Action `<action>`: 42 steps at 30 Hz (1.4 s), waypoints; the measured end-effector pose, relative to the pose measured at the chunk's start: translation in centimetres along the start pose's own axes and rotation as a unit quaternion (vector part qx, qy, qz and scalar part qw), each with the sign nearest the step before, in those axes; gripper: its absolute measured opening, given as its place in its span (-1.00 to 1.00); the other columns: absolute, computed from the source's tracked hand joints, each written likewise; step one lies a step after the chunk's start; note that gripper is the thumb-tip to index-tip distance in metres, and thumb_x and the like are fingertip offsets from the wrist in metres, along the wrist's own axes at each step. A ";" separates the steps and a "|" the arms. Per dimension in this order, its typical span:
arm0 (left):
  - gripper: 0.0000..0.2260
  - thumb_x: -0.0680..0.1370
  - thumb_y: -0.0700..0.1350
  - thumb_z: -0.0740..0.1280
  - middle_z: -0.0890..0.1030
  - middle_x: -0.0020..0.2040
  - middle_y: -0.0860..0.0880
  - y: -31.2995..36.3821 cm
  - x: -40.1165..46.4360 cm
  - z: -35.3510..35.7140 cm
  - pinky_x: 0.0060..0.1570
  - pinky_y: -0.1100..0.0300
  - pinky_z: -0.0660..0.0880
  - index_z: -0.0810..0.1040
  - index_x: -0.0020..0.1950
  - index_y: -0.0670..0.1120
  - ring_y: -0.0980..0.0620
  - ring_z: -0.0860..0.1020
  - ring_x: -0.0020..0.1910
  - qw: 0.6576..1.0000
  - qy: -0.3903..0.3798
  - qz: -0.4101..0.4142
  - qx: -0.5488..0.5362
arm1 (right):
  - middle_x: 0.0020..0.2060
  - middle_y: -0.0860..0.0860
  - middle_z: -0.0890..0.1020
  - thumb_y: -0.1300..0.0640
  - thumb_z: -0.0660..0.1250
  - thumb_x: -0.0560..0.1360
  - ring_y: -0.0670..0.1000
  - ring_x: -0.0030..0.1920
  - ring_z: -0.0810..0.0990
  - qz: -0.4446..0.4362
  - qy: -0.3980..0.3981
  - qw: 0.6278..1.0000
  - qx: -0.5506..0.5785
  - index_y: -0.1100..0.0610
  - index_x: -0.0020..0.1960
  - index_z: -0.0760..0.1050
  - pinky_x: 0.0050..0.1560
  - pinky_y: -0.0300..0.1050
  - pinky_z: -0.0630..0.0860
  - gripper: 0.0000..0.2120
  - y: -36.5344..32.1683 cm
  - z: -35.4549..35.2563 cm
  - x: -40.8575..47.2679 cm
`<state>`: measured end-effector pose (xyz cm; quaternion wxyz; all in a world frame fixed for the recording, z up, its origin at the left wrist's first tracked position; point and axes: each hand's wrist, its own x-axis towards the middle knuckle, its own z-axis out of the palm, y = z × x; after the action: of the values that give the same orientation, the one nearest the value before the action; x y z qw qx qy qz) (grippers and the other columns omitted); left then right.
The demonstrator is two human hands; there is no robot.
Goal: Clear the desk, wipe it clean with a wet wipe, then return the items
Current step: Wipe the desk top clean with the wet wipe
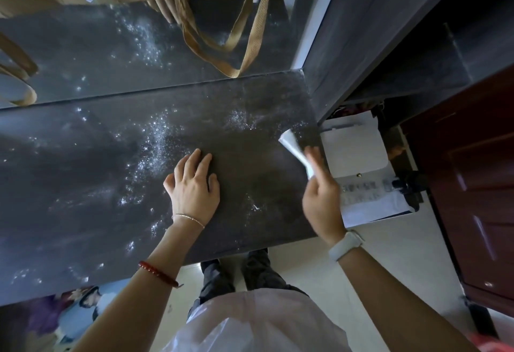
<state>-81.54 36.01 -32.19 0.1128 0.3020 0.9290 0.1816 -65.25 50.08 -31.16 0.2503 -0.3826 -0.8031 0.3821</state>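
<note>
The worktop [116,173] is bare of loose items and carries scattered patches of bright droplets, densest just left of the left hand [193,185]. By that evidence the wiping step is in hand, and the return of items is not yet begun.

**Grip state.** The left hand lies flat on the worktop, fingers straight and spread, its grip released and holding nothing; it serves as a brace. The right hand [322,198] pinches the wet wipe [294,148] between thumb and fingers. The wipe is folded or bunched into a narrow white strip and sits raised at the right edge of the worktop, not flat against it. The right hand is blurred, so exact finger placement cannot be told.

**Procedure, as judged from this position.**
- Open the wipe to a broader pad before contact — a narrow strip covers little surface per pass.
- Lower it flat at the right edge of the worktop and draw overlapping strokes leftward toward the droplet patches.
- Lift the left hand clear when the strokes reach it, then wipe the spot it covered.
- Carry strokes up to the reflective panel [91,54] at the rear of the worktop, where a tan bag strap [251,43] hangs down.

**Caution.** White papers [353,140] lie below the right edge of the worktop — avoid sweeping moisture over that edge.
</note>
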 end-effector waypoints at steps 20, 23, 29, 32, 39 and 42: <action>-0.45 0.44 0.20 -0.07 0.29 0.45 -0.06 -1.3 2.1 0.3 0.30 -0.13 0.08 0.32 0.38 0.10 -0.16 0.19 0.43 0.995 -0.045 0.003 0.084 | 0.47 0.25 0.08 0.25 0.01 0.53 0.19 0.48 0.01 0.034 -0.063 0.969 -0.238 0.28 0.45 0.08 0.46 0.03 -0.09 -0.51 -0.1 8.3 13.8; -0.45 0.45 0.18 -0.08 0.32 0.44 -0.01 -1.4 2.3 0.1 0.31 -0.06 0.05 0.36 0.37 0.09 -0.13 0.20 0.42 0.999 -0.026 -0.008 0.044 | 0.33 0.34 0.36 0.26 -0.06 0.34 0.34 0.34 0.32 -0.071 -0.115 0.970 -0.202 0.30 0.31 0.36 0.33 0.20 0.28 -0.43 -2.0 10.6 12.7; -0.61 0.59 -0.12 0.10 0.37 0.40 -0.06 -1.5 2.7 -1.0 0.32 0.04 0.01 0.24 0.43 -0.04 -0.01 0.19 0.44 0.996 -0.016 -0.062 -0.060 | 0.30 0.23 0.44 0.30 -0.10 0.39 0.23 0.35 0.35 -0.235 -0.309 0.911 -0.141 0.28 0.25 0.44 0.41 0.04 0.15 -0.47 -2.7 9.7 4.7; -0.62 0.58 -0.15 0.14 0.39 0.38 -0.07 -1.2 2.8 -1.2 0.32 0.00 0.06 0.29 0.41 -0.05 -0.02 0.22 0.42 0.997 -0.006 -0.059 -0.053 | 0.31 0.24 0.43 0.35 -0.10 0.37 0.23 0.36 0.32 -0.186 -0.235 0.940 -0.166 0.30 0.25 0.42 0.40 0.13 0.20 -0.47 -0.5 7.2 6.1; -0.54 0.48 0.00 0.05 0.45 0.34 -0.02 -1.5 2.7 -0.8 0.29 -0.04 0.14 0.36 0.37 -0.04 -0.05 0.30 0.39 0.999 0.005 -0.038 -0.030 | 0.35 0.41 0.26 0.35 -0.02 0.38 0.37 0.38 0.21 0.015 -0.050 0.971 -0.232 0.46 0.31 0.25 0.39 0.20 0.14 -0.50 1.0 6.4 10.7; -0.53 0.49 0.02 0.04 0.43 0.36 0.00 -1.4 2.7 -0.6 0.30 -0.02 0.13 0.33 0.38 -0.03 -0.03 0.28 0.40 0.999 0.002 -0.040 -0.018 | 0.41 0.37 0.15 0.34 0.00 0.45 0.30 0.44 0.11 0.053 -0.039 0.970 -0.234 0.45 0.37 0.14 0.44 0.10 0.05 -0.51 0.0 7.4 14.7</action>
<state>-84.61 36.40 -32.47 0.1237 0.2617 0.9373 0.1943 -78.92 58.80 -33.84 0.1013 -0.4576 -0.8577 0.2114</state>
